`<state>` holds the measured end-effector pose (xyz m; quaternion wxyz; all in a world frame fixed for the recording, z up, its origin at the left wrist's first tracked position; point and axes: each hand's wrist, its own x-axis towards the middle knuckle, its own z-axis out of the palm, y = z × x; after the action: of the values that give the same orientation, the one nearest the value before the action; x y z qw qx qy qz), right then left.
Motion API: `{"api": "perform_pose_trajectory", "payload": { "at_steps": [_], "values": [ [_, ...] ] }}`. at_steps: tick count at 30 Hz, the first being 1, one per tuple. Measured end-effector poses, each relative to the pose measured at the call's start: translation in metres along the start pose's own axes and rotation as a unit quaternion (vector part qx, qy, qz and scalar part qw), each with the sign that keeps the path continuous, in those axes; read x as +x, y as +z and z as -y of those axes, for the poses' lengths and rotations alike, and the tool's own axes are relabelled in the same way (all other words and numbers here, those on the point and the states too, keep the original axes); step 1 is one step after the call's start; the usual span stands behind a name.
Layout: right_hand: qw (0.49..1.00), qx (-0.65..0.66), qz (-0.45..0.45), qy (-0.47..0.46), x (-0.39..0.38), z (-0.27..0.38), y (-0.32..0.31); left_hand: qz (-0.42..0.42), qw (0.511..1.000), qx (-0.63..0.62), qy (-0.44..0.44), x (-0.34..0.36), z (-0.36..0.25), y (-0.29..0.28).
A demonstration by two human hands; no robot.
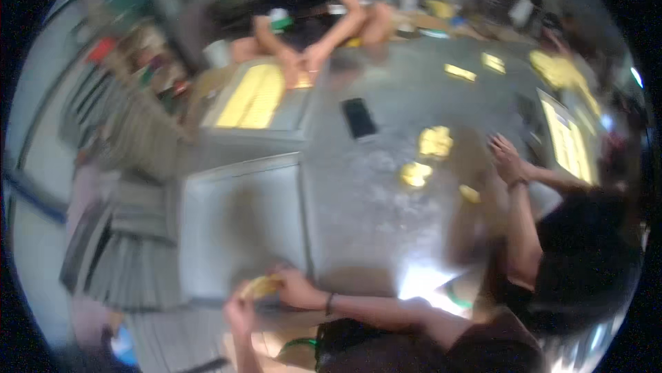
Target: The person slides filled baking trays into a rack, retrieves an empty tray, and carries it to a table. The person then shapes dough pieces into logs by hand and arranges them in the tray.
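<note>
At the bottom, my left hand (240, 307) and my right hand (295, 287), a dark band on its wrist, both have their fingers closed on a small yellow piece (259, 287), blurred and partly hidden by the fingers. They are at the near edge of a shallow, pale grey metal tray (190, 228). Several small piles of yellow pieces (434, 141) lie on the grey surface (358, 200) to the right of the tray.
Across from me a person (300, 7) works at a tray of yellow strips (249, 97). Another person (579, 242) sits at the right, beside a second filled tray (565, 138). A dark phone (358, 116) lies centrally. Stacked grey trays (121, 235) stand at the left.
</note>
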<state>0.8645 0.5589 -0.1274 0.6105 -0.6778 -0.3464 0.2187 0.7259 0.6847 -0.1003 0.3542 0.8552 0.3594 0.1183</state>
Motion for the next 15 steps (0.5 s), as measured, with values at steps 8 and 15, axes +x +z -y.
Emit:
{"api": "perform_pose_trajectory", "payload": {
  "at_steps": [8,15],
  "values": [
    [0.998,-0.001,0.017,-0.061,-0.01,-0.039,-0.1,-0.035,0.989,-0.122,0.08,-0.026,-0.022,0.099],
    [0.998,-0.024,0.059,0.007,-0.042,-0.039,-0.197,0.112,0.939,-0.324,-0.018,-0.043,-0.107,0.145]
  ]
}}
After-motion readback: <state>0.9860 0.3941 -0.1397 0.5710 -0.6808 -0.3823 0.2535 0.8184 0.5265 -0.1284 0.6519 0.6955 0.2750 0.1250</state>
